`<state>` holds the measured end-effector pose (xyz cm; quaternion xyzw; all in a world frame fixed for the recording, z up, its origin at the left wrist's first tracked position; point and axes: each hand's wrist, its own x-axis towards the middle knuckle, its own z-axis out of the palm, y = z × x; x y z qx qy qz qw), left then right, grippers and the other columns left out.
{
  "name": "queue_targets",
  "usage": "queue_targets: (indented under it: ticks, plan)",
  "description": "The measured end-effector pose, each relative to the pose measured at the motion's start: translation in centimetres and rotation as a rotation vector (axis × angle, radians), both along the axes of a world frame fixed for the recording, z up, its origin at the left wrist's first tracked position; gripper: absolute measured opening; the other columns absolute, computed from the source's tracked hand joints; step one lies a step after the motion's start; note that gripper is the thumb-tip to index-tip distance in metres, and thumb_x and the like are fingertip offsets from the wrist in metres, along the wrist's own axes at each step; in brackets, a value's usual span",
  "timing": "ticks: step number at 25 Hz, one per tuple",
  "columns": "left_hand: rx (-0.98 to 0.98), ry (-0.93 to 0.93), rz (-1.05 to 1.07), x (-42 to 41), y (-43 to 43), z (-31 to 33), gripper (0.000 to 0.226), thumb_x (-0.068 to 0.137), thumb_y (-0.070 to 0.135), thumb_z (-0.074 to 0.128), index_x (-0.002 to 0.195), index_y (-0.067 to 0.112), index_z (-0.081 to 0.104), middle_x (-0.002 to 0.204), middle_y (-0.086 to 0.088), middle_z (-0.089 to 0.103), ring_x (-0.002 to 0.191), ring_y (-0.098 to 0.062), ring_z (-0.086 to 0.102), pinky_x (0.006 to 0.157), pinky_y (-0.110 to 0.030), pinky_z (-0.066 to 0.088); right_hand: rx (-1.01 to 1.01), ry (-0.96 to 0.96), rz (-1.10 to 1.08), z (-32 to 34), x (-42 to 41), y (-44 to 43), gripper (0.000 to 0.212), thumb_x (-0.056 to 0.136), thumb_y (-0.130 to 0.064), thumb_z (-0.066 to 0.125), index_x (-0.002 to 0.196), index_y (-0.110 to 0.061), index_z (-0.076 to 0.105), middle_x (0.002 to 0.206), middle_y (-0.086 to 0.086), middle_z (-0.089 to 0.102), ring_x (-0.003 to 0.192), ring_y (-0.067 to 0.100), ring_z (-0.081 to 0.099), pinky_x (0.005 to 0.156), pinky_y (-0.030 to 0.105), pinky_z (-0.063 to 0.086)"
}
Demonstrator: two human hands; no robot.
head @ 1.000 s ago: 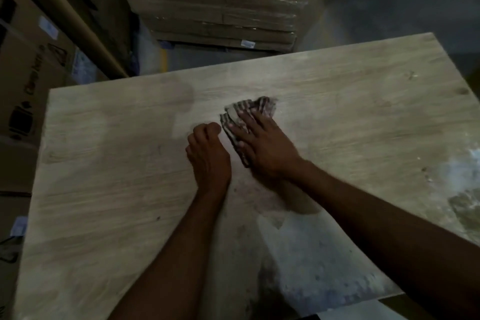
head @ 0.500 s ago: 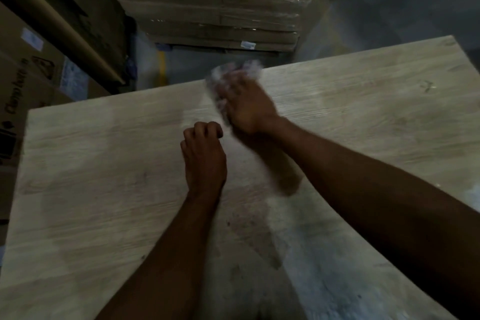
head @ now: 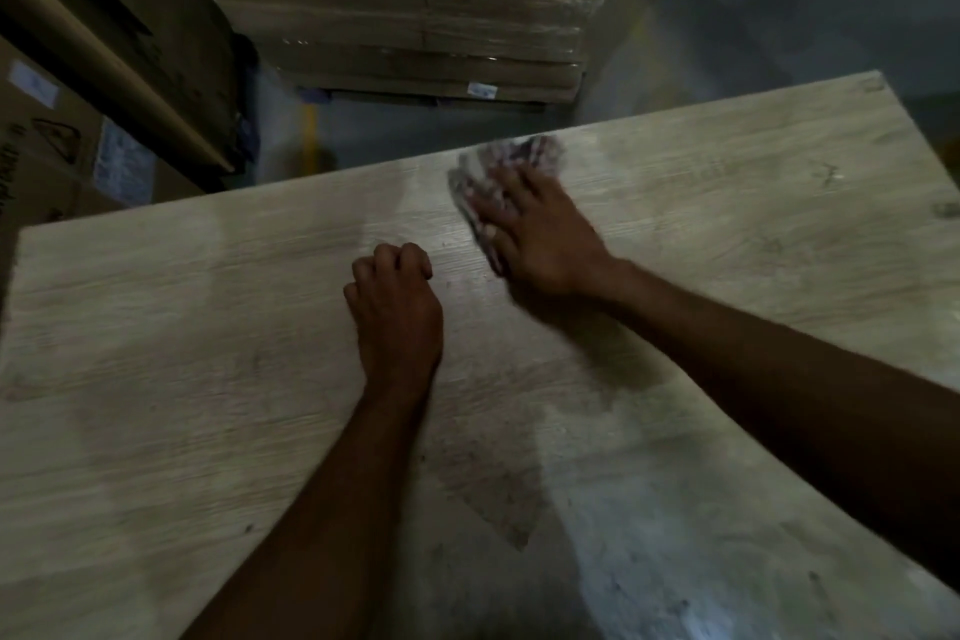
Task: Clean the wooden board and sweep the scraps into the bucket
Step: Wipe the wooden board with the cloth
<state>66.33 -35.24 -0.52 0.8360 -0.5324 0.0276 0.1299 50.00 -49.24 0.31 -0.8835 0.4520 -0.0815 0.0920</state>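
The large pale wooden board with a grey-brown grain (head: 208, 353) fills most of the view, lying flat and running from the near edge up to its far edge about a third of the way down the picture. Near that far edge, right of the middle, a crumpled rag patterned in dark and pale patches (head: 470, 177) lies on the wood, blurred, so its pattern cannot be read. The right hand (head: 540, 229) lies flat on top of the rag with its fingers straight and spread, pressing it against the board; the rag shows past the fingertips and along the thumb side. Just beside it, nearer the middle of the board, the left hand (head: 397, 312) rests on the bare wood with its fingers curled under into a loose fist, holding nothing and not touching the rag. Both bare forearms reach in from the lower edge. A darker, roughly triangular stain (head: 488, 483) marks the wood between the arms, and a whitish dusty patch (head: 675, 561) spreads over the near right part of the board. Beyond the far edge lies a grey concrete floor (head: 753, 42), on which stands a stack of brown cardboard boxes wrapped in clear film (head: 415, 5). At the left a long brown cardboard tube (head: 104, 62) slants past printed cartons (head: 41, 161)
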Motion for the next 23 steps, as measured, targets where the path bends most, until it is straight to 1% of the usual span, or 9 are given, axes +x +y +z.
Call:
queue_targets:
  ticks: [1,4,8,11,12,15,18,22,23]
  plan:
    - [-0.006,0.01,0.004,0.1,0.0,0.1,0.017,0.087,0.008,0.055,0.096,0.023,0.054,0.102,-0.006,0.053,0.094,-0.031,0.048,0.075,-0.044,0.036,-0.009,-0.009,0.077,0.1,-1.0,-0.7,0.057,0.106,-0.045,0.025,0.161,-0.029,0.026,0.167,0.013,0.026,0.155,0.034,0.021,0.127,0.05,0.017]
    - [-0.039,0.017,0.016,0.1,0.1,0.2,0.013,0.089,0.011,0.055,0.095,0.023,0.056,0.101,-0.006,0.055,0.094,-0.03,0.049,0.076,-0.044,0.037,0.075,-0.169,-0.586,1.2,-3.2,-1.3,0.06,0.105,-0.043,0.026,0.162,-0.026,0.021,0.17,0.016,0.016,0.157,0.037,0.012,0.126,0.056,0.015]
    - [-0.072,0.045,-0.018,0.2,0.1,0.2,0.009,0.089,0.015,0.055,0.095,0.022,0.056,0.101,-0.007,0.055,0.094,-0.032,0.05,0.077,-0.045,0.037,-0.06,-0.065,0.123,0.4,-2.4,8.6,0.057,0.104,-0.035,0.035,0.158,-0.018,0.036,0.164,0.018,0.033,0.153,0.036,0.026,0.127,0.051,0.018]
    - [-0.12,0.074,-0.06,0.3,0.3,0.2,0.01,0.089,0.017,0.053,0.095,0.025,0.054,0.1,-0.003,0.053,0.093,-0.029,0.049,0.076,-0.044,0.035,0.007,-0.136,-0.424,0.5,-2.7,8.0,0.06,0.104,-0.04,0.031,0.161,-0.023,0.029,0.169,0.017,0.022,0.155,0.036,0.021,0.127,0.052,0.016]
    - [-0.128,0.098,-0.074,0.3,0.6,0.3,0.011,0.089,0.016,0.052,0.094,0.026,0.053,0.099,-0.003,0.053,0.093,-0.028,0.048,0.077,-0.044,0.034,0.032,-0.093,-0.403,0.6,-2.3,9.1,0.061,0.103,-0.042,0.028,0.162,-0.025,0.026,0.169,0.017,0.02,0.156,0.036,0.018,0.126,0.054,0.016]
    - [-0.188,0.287,-0.105,0.2,2.1,0.9,0.02,0.087,0.008,0.049,0.095,0.025,0.054,0.1,-0.003,0.053,0.095,-0.028,0.046,0.082,-0.045,0.039,-0.023,0.067,0.167,-0.8,-3.7,11.9,0.059,0.105,-0.045,0.024,0.16,-0.023,0.032,0.166,0.016,0.03,0.154,0.036,0.025,0.126,0.051,0.019]
    - [-0.197,0.339,-0.218,-1.0,7.7,0.9,0.025,0.085,0.0,0.048,0.096,0.021,0.058,0.102,-0.002,0.054,0.097,-0.026,0.046,0.087,-0.044,0.043,0.024,-0.067,-0.34,0.2,-7.1,10.7,0.065,0.105,-0.049,0.017,0.156,-0.018,0.042,0.16,0.024,0.038,0.15,0.046,0.031,0.12,0.058,0.027]
    - [-0.143,0.43,-0.202,-3.5,15.3,1.3,0.019,0.083,0.01,0.048,0.096,0.022,0.056,0.098,0.0,0.053,0.093,-0.026,0.051,0.084,-0.045,0.045,0.028,0.048,0.187,-0.5,-6.8,21.5,0.057,0.105,-0.042,0.029,0.155,-0.02,0.043,0.163,0.019,0.035,0.154,0.037,0.024,0.125,0.055,0.022]
    - [-0.118,0.43,-0.2,-4.0,16.8,1.6,0.018,0.084,0.012,0.048,0.097,0.022,0.055,0.098,0.0,0.052,0.092,-0.025,0.051,0.084,-0.045,0.045,0.047,0.044,0.091,0.2,-7.4,21.6,0.059,0.105,-0.044,0.024,0.156,-0.021,0.041,0.164,0.019,0.034,0.155,0.037,0.024,0.125,0.055,0.022]
